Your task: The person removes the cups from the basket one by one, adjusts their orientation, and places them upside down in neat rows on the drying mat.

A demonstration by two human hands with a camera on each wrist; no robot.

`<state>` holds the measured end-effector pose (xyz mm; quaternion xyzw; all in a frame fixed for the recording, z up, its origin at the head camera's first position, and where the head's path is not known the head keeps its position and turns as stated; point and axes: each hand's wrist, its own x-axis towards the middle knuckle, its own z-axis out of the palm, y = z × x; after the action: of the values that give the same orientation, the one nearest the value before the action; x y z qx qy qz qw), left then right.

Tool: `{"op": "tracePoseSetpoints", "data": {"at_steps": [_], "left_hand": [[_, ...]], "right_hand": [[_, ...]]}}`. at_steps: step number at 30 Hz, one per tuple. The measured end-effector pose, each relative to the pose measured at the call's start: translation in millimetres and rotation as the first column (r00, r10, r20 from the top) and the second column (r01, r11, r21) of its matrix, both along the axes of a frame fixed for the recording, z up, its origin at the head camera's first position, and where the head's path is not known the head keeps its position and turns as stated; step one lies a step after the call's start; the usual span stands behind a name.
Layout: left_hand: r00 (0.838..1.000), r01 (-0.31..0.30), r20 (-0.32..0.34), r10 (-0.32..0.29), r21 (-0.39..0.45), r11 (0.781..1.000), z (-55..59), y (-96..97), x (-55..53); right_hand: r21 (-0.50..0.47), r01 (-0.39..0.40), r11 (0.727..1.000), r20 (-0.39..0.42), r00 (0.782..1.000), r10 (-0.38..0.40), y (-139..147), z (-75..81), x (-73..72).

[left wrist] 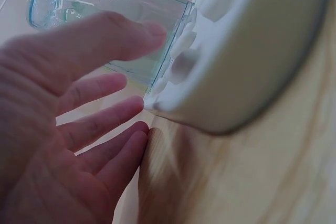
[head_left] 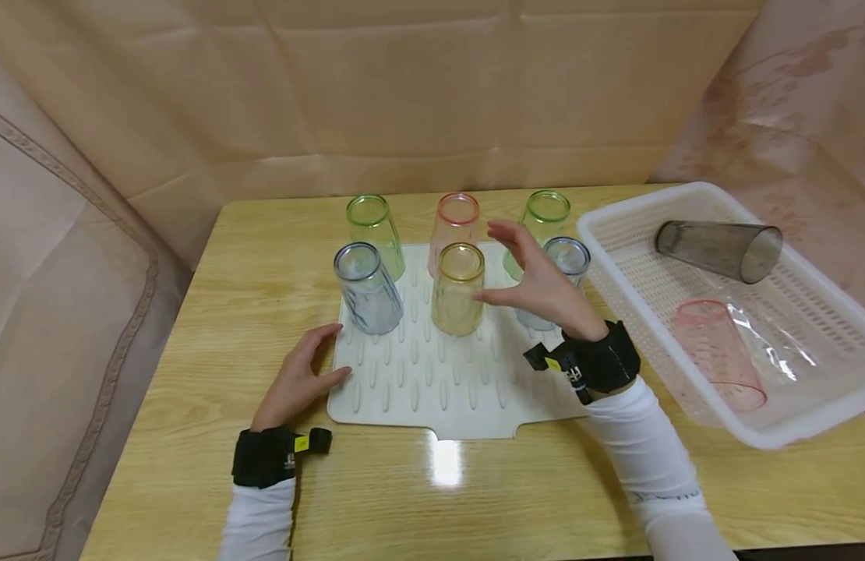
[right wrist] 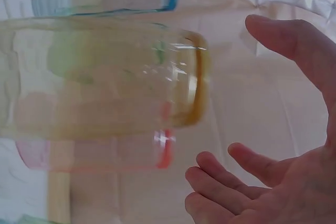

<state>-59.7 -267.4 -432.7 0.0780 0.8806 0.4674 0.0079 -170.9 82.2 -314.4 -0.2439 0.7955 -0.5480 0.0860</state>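
Note:
My right hand [head_left: 538, 284] hovers beside a yellow glass [head_left: 458, 300], thumb and fingers spread apart; in the right wrist view, a gap separates the hand from the glass. The yellow glass stands upside down on a white ribbed mat [head_left: 411, 401]. A blue glass [head_left: 369, 300] stands to its left, and another blue glass [head_left: 569, 261] is partly hidden behind my right hand. Behind them are a green glass [head_left: 379, 234], a pink glass [head_left: 457, 222] and a second green glass [head_left: 547, 214]. My left hand [head_left: 302, 378], fingers loosely extended, is at the mat's left edge.
To the right, a white plastic basket [head_left: 685, 405] holds a dark grey glass [head_left: 716, 249] and a pink glass [head_left: 720, 354], both lying on their sides, along with some clear plastic. Beige cloth [head_left: 404, 93] hangs behind the wooden table [head_left: 215, 327].

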Motion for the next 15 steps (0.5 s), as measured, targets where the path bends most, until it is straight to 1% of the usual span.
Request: {"op": "tracePoseSetpoints", "data": {"at_steps": [5,10,12,15], "left_hand": [[1.000,-0.007,0.008,0.007,-0.009,1.000,1.4,-2.4,1.1],[1.000,-0.015,0.009,0.015,0.001,1.000,2.3,-2.5,1.8],[1.000,-0.023,0.010,0.023,0.004,1.000,2.5,-1.6,2.2],[0.999,-0.033,0.017,0.033,0.014,0.999,2.2,-0.2,2.2]], "right_hand": [[-0.001,0.028,1.000,-0.046,0.999,-0.028,17,19.9,6.4],[0.006,0.067,0.998,-0.089,0.994,-0.066,36,41.6,13.5],[0.014,0.098,0.995,-0.102,0.990,-0.096,46,48.7,15.5],[0.046,0.169,0.985,-0.118,0.980,-0.162,65,56.9,15.8]]}}
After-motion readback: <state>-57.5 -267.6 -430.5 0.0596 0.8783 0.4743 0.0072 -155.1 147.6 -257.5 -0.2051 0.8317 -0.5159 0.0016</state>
